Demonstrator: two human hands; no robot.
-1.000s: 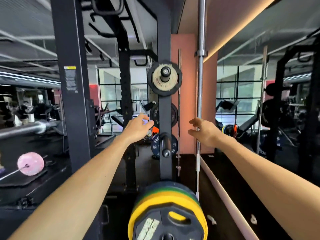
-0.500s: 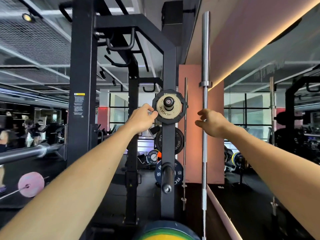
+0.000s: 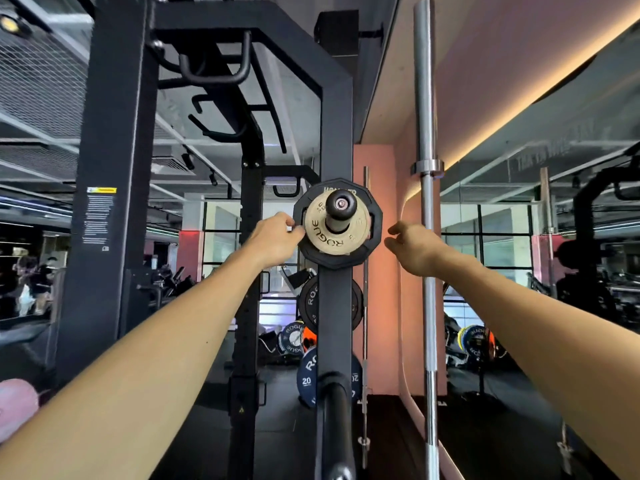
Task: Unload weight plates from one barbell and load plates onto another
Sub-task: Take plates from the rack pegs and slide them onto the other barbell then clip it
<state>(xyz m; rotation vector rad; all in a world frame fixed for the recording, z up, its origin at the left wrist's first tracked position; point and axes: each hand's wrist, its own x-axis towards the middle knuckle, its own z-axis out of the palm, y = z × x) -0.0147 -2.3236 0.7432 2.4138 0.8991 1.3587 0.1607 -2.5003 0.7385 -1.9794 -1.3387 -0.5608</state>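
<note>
your left hand (image 3: pixel 277 239) sits at the left edge of the small tan plate (image 3: pixel 327 233), with the fingertips (image 3: pixel 297 229) curled onto its rim in a light pinch. your right hand (image 3: pixel 414 249) hangs just to the right of the stack, fingers loosely curled and grasping nothing, apart from the black plate (image 3: pixel 375 220).

the tan plate sits in front of that larger twelve-sided black plate. both are threaded on the top storage peg (image 3: pixel 341 206) of the rack upright (image 3: pixel 336 306), about level with your hands. more plates hang on the pegs lower down the same upright.

recommended procedure for the step in hand, which appears to be taking a plate off the peg for loading:

- bring the right hand onto the opposite rim of the tan plate, so that both hands share the load evenly.
- seat the fingers behind the rim before you pull. a fingertip pinch alone is likely to slip.
- draw the plate straight along the peg axis. a tilt is likely to bind the bore against the peg.
- check that the black plate stays seated. it may drag forward with the front plate.
- keep the elbows in. the upright steel barbell (image 3: pixel 424 133) stands just beside your right forearm, and a knock could topple it.
- support the plate fully before it clears the peg end.
</note>
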